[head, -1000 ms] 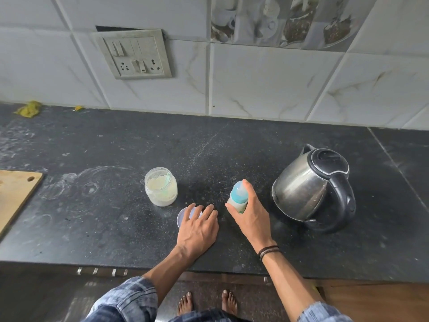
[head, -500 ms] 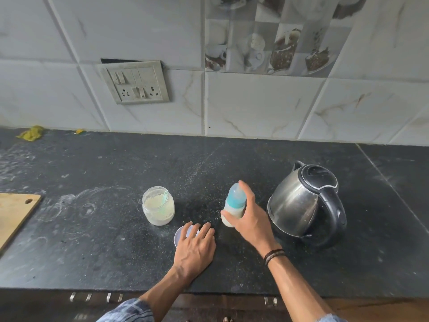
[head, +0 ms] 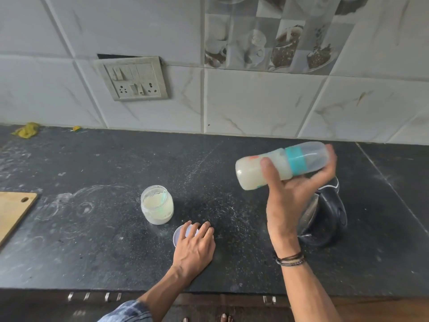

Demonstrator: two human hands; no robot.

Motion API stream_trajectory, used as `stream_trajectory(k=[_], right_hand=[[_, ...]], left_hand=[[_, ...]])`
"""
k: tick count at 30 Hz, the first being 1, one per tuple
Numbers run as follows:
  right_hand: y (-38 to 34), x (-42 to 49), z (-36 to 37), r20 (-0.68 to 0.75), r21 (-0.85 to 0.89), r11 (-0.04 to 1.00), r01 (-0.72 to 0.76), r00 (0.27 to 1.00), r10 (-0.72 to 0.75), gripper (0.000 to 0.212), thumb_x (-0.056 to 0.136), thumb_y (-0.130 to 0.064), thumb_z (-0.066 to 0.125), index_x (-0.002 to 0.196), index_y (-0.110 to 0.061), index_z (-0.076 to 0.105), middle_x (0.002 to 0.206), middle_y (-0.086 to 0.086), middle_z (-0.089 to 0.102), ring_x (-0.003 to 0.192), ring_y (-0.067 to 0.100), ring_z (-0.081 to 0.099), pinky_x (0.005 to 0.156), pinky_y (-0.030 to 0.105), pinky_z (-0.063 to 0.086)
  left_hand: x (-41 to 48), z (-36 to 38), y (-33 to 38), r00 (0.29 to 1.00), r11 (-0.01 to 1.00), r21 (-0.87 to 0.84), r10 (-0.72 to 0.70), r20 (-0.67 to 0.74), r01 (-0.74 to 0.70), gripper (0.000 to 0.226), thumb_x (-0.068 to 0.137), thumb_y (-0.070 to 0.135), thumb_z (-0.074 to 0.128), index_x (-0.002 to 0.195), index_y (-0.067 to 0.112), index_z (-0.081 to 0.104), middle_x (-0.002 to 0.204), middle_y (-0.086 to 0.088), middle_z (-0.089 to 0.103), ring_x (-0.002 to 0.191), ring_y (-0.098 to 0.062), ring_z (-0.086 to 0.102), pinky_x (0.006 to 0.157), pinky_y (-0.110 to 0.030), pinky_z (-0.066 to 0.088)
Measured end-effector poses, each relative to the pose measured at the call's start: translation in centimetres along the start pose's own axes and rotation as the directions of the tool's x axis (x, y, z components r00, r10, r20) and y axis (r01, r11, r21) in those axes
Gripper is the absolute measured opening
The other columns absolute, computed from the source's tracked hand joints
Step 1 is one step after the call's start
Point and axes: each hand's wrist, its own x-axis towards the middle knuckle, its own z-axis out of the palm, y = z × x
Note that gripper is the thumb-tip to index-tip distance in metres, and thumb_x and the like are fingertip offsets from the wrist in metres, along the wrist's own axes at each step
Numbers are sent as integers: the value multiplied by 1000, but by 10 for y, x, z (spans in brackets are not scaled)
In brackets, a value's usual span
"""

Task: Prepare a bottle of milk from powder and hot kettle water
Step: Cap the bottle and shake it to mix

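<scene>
Honestly, right grip point(head: 290, 201) clamped round sideways bottle point(head: 250, 169), left grip point(head: 195, 248) flat on lid point(head: 180, 235); could leak through a loose collar point(head: 294, 159).

Translucent plastic baby bottle with teal collar point(head: 249, 173), capped and holding milky liquid, lies nearly horizontal in the right hand point(head: 290, 205). Open glass powder jar point(head: 157, 205) and steel kettle point(head: 329, 217) stand upright on the counter point(head: 92, 240).

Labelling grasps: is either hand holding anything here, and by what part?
Right hand grips the bottle round its middle, thumb on the body beside the teal collar. Left hand holds nothing; it rests flat on the lid.
</scene>
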Motion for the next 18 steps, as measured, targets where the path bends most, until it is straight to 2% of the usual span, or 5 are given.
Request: stream_trajectory(k=[2,5,9,14,18], right_hand=[[-2,-5,4,83,-107,992,-68,994,77,100,77,-13,92,149,-31,26,141,9,48,112,23,65,88,36,60],[-4,-13,-2,313,-253,950,-182,914,259,99,75,-9,94,148,-41,33,131,-15,58,101,20,70,88,46,61],[-11,-5,2,32,-5,999,-46,998,46,96,79,-18,92,149,-37,30,143,1,49,110,18,67,85,29,60],[-13,-11,0,227,-191,965,-178,949,220,99,77,-8,92,148,-39,31,127,-19,59,100,18,71,84,35,61],[-10,-4,-1,-24,-57,996,-64,998,63,97,82,-8,87,152,-27,22,136,-5,55,106,13,69,84,26,60]], left_hand=[[-1,1,-1,1000,1000,-3,8,1,-8,17,94,24,56,100,18,71,112,5,69,90,-24,64,105,-48,43],[-2,2,-2,1000,1000,-14,10,-6,-10,17,96,25,55,100,18,70,112,5,69,90,-25,64,106,-47,41],[0,2,-1,1000,1000,-10,1,-6,-1,14,95,24,57,100,19,69,110,5,68,90,-24,63,106,-47,42],[0,1,-1,1000,1000,-9,13,-6,-13,17,95,24,56,101,18,71,111,4,69,91,-24,64,106,-47,42],[0,2,-1,1000,1000,-10,0,8,0,18,95,26,55,101,18,71,113,5,70,93,-24,64,107,-48,43]])
